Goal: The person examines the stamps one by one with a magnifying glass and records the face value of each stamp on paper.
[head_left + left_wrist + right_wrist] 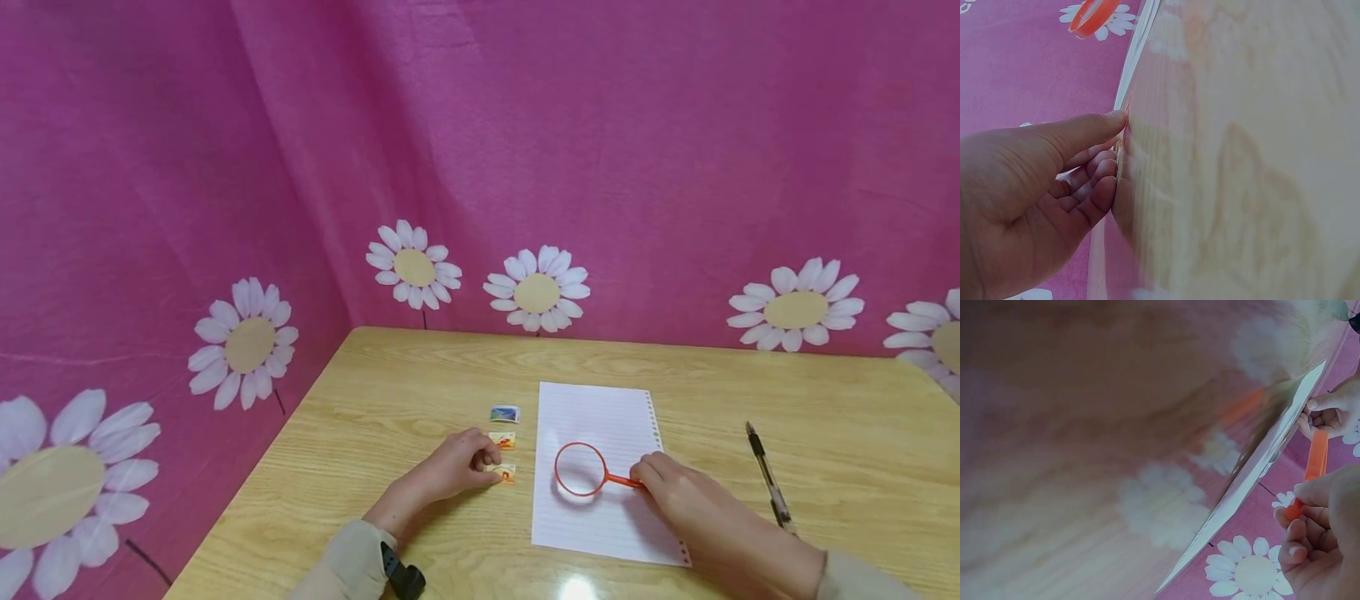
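My right hand [690, 500] holds a red magnifying glass [621, 480] by its handle, pinched between thumb and fingers. Its round lens hangs over a lined sheet of paper [596, 412] with punched holes down the right edge. In the right wrist view the orange handle [1316, 456] sticks out of the grip, raised off the sheet. To the left of the paper, three small stamp-like pictures lie in a column: a blue one [505, 413], a yellow-orange one [504, 442] and another yellow-orange one [506, 474]. My left hand [453, 463] rests beside the lower two, fingertips and thumb at their left edges.
A black pen [767, 471] lies on the wooden table [420, 375] to the right of the paper, near my right forearm. Pink cloth [600, 167] printed with daisies hangs behind and along the left side of the table. A dark band [401, 571] circles my left wrist.
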The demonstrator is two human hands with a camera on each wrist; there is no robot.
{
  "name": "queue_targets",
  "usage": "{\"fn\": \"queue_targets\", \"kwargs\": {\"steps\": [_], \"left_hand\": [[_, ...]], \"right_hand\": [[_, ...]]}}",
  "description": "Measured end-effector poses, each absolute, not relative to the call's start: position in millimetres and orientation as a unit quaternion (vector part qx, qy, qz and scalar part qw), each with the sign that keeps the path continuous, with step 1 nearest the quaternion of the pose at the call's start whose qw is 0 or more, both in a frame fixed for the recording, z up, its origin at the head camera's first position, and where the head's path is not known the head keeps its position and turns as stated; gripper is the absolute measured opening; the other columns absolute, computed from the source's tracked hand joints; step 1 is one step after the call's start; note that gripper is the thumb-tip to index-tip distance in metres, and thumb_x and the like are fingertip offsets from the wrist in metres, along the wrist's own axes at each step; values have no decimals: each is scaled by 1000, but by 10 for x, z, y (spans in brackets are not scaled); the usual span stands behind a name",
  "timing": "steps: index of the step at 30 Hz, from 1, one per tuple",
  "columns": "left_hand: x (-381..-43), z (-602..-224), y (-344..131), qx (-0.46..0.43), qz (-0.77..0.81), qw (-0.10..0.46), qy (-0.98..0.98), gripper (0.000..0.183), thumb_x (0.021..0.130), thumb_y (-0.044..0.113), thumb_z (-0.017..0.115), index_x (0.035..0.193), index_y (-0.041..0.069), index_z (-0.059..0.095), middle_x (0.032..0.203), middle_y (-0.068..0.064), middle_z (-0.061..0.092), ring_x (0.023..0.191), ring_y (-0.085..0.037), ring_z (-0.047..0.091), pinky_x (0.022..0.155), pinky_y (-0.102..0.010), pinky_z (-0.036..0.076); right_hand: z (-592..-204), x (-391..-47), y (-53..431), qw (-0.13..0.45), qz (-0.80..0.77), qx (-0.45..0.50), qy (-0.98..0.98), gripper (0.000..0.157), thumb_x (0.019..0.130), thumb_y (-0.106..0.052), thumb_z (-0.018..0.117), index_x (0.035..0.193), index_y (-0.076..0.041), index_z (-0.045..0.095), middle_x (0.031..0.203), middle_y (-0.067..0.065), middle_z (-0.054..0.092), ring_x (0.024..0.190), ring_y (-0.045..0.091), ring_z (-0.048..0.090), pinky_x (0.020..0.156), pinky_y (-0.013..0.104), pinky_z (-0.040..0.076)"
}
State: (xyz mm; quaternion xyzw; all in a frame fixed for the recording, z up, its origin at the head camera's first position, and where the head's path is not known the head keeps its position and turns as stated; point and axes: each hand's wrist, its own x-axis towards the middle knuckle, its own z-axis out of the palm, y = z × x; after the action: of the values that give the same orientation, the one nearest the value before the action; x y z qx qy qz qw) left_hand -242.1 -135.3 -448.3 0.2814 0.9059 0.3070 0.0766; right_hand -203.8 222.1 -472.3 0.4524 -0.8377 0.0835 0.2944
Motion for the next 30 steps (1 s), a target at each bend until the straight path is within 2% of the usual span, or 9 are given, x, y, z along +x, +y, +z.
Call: {"fn": "queue_targets", "kwargs": {"steps": [1, 4, 6, 9, 11, 14, 18, 23, 30], "left_hand": [[-2419, -4482, -1352, 281, 306, 77, 906, 15, 85, 14, 76, 94, 9, 65, 87, 1, 53, 77, -6, 47, 69, -17, 42], [-2418, -4489, -1355, 281, 302, 76, 908, 15, 85, 13, 75, 95, 8, 64, 87, 1, 52, 77, -6, 47, 69, -17, 42], [-2412, -4488, -1358, 283, 302, 74, 907, 15, 86, 13, 75, 95, 8, 64, 87, 2, 52, 78, -6, 47, 69, -17, 43], [-2413, -4489, -1361, 281, 304, 75, 907, 15, 86, 14, 74, 96, 9, 64, 87, 2, 52, 78, -6, 47, 69, -17, 43], [-2413, -4487, -1361, 281, 311, 75, 905, 15, 86, 14, 75, 94, 9, 64, 87, 1, 53, 78, -7, 47, 69, -18, 42], [-2417, -4490, -1360, 278, 313, 75, 905, 15, 86, 15, 75, 93, 9, 63, 86, 0, 52, 78, -8, 46, 68, -18, 40], [-2416, -4487, -1356, 282, 313, 75, 904, 15, 86, 15, 75, 94, 9, 63, 87, 0, 53, 78, -8, 46, 68, -18, 40], [-2405, -4483, -1356, 279, 316, 81, 903, 15, 87, 15, 74, 95, 9, 63, 88, 1, 53, 78, -8, 47, 69, -18, 41], [-2400, -4499, -1354, 273, 314, 86, 906, 15, 87, 15, 74, 96, 10, 64, 89, 2, 53, 79, -7, 47, 69, -17, 42]], "right_hand": [[-4657, -1949, 2138, 304, 72, 435, -844, 24, 104, -10, 36, 93, -12, 57, 88, -7, 54, 79, 7, 53, 64, 19, 48], [-4450, -1767, 2027, 320, 66, 396, -858, 44, 108, -18, 18, 85, -12, 55, 81, -8, 50, 74, 3, 49, 61, 18, 46], [-4410, -1737, 2066, 299, 64, 396, -866, 24, 102, -9, 37, 89, -11, 56, 83, -8, 51, 76, 2, 50, 62, 16, 46], [-4415, -1718, 2121, 264, 74, 384, -882, 9, 95, -4, 53, 92, -12, 57, 86, -8, 53, 79, 2, 51, 63, 15, 48], [-4399, -1696, 2143, 242, 78, 372, -893, 20, 81, 2, 64, 94, -12, 58, 88, -9, 53, 80, 1, 52, 64, 16, 49], [-4399, -1690, 2174, 236, 74, 362, -899, 11, 98, -9, 49, 96, -13, 59, 90, -9, 55, 81, 1, 54, 65, 16, 51], [-4427, -1714, 2230, 277, 64, 377, -882, 52, 105, -29, 12, 93, -11, 59, 87, -8, 56, 79, 2, 54, 63, 15, 49], [-4464, -1742, 2307, 323, 62, 392, -859, 53, 106, -34, 16, 87, -10, 59, 82, -7, 53, 74, 3, 51, 60, 13, 44], [-4496, -1704, 2413, 337, 57, 362, -867, 53, 106, -41, 18, 87, -13, 59, 81, -9, 52, 70, 1, 50, 56, 13, 42]]}}
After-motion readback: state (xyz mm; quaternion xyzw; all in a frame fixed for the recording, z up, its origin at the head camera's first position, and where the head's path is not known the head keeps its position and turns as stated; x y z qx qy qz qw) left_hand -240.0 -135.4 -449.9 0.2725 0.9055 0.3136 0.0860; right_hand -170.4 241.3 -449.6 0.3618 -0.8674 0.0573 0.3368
